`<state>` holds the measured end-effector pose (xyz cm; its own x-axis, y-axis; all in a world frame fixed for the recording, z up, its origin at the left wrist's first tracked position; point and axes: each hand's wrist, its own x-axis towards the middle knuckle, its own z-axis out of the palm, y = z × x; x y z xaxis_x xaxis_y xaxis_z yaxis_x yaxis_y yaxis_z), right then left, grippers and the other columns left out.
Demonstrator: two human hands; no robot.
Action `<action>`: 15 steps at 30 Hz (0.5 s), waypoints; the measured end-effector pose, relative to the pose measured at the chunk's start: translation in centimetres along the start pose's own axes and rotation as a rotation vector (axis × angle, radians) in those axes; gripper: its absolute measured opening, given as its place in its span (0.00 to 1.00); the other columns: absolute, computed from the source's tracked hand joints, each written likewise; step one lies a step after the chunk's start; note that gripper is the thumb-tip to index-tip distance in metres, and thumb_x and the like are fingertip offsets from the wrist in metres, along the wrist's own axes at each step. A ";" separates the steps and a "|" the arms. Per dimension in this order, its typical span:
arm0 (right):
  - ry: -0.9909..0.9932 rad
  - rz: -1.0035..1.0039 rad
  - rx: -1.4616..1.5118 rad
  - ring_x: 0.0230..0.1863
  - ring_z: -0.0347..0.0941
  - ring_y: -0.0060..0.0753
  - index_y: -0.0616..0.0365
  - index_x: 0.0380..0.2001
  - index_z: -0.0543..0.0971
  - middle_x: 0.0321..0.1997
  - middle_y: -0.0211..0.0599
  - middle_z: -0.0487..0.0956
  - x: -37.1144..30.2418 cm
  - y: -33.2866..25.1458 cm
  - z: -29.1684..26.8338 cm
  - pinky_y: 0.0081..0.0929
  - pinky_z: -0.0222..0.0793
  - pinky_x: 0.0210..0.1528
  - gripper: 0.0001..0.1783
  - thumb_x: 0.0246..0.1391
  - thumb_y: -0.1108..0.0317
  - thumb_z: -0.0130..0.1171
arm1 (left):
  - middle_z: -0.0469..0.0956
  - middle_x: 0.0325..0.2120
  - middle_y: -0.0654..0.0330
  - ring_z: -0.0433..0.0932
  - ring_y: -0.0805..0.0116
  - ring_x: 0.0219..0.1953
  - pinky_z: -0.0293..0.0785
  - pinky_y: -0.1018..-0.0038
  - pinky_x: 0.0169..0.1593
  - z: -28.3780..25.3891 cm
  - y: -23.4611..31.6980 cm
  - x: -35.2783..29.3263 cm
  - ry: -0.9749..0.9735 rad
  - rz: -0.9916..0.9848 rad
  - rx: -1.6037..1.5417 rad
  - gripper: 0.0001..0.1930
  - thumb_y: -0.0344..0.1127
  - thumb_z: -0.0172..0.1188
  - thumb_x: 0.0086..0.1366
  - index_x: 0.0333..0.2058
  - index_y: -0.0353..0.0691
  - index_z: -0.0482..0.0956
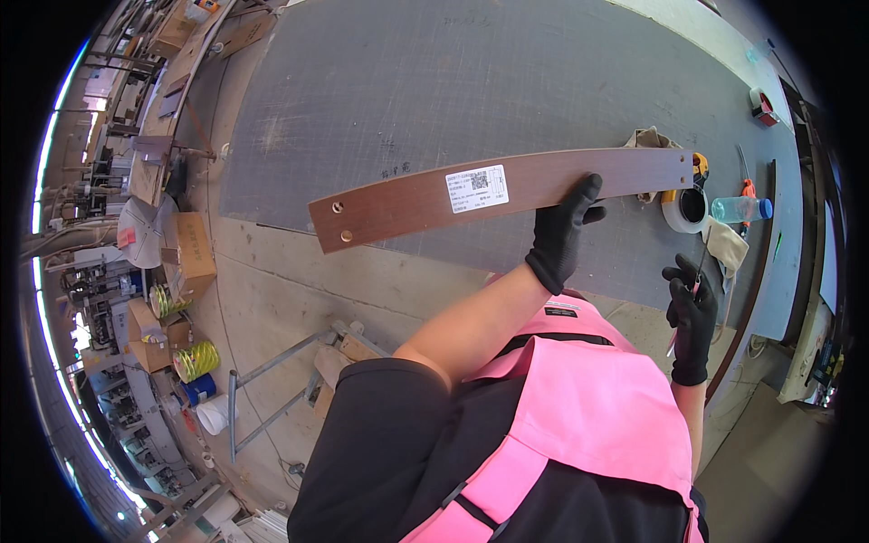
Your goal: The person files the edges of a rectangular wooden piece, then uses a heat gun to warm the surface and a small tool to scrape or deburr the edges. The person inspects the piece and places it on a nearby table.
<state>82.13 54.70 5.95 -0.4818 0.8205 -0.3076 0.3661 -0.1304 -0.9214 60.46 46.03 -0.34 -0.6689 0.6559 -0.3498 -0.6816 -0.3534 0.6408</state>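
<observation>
Grey worktop, scuffed, fills the upper middle. Grey tube frame on the floor at lower left. Pink apron on the wearer, over black clothing. Long brown board, wood-look, gently curved, held up in front of the wearer, over the worktop's near side, tilted, right end higher. Left hand, black glove: fingers gripping the board's near edge, right of its middle. Right hand, black glove: fingers closed around a slim tool, below the board's right end, apart from it. Clear bottle with blue cap, lying on its side on the worktop, past the board's right end. Tape roll just beside the bottle, partly behind the board. White label stuck on the board's facing side, left of the left hand. Slim tool, partly hidden by the glove, exact kind unclear. Smallest: holes, two near each board end.
</observation>
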 end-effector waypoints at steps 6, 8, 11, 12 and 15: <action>-0.004 -0.002 -0.006 0.17 0.59 0.09 0.62 0.57 0.74 0.42 0.36 0.81 0.0 0.0 -0.1 0.14 0.53 0.19 0.22 0.59 0.70 0.56 | 0.76 0.45 0.63 0.79 0.68 0.46 0.79 0.72 0.44 -0.4 0.0 0.1 -0.012 -0.045 0.038 0.17 0.40 0.65 0.66 0.50 0.42 0.74; -0.007 -0.006 -0.005 0.17 0.59 0.09 0.62 0.57 0.74 0.42 0.36 0.81 -0.1 0.0 -0.1 0.14 0.53 0.19 0.22 0.59 0.70 0.56 | 0.76 0.46 0.62 0.79 0.67 0.48 0.79 0.72 0.44 -0.5 0.0 0.2 -0.006 -0.058 0.038 0.17 0.40 0.65 0.66 0.50 0.43 0.74; -0.012 -0.009 -0.002 0.17 0.59 0.09 0.62 0.57 0.74 0.42 0.35 0.81 -0.1 0.0 -0.1 0.14 0.53 0.19 0.22 0.59 0.71 0.56 | 0.76 0.46 0.62 0.80 0.67 0.48 0.79 0.72 0.44 -0.5 -0.1 0.2 -0.002 -0.055 0.031 0.17 0.40 0.65 0.66 0.50 0.43 0.73; -0.013 -0.010 -0.001 0.17 0.59 0.09 0.62 0.57 0.74 0.42 0.35 0.81 -0.1 0.0 -0.1 0.14 0.53 0.19 0.22 0.59 0.71 0.56 | 0.76 0.46 0.62 0.80 0.67 0.48 0.79 0.72 0.44 -0.6 -0.1 0.2 -0.002 -0.056 0.029 0.18 0.40 0.65 0.66 0.50 0.43 0.73; -0.012 -0.006 0.000 0.17 0.59 0.09 0.62 0.57 0.74 0.42 0.35 0.81 -0.2 0.0 -0.1 0.13 0.53 0.19 0.22 0.59 0.71 0.56 | 0.76 0.45 0.62 0.80 0.67 0.47 0.79 0.72 0.44 -0.6 -0.1 0.2 -0.004 -0.058 0.028 0.18 0.40 0.65 0.65 0.50 0.43 0.73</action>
<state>82.29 54.63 6.02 -0.4933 0.8149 -0.3043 0.3633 -0.1249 -0.9233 60.25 45.77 -0.86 -0.6271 0.6777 -0.3841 -0.7107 -0.2959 0.6383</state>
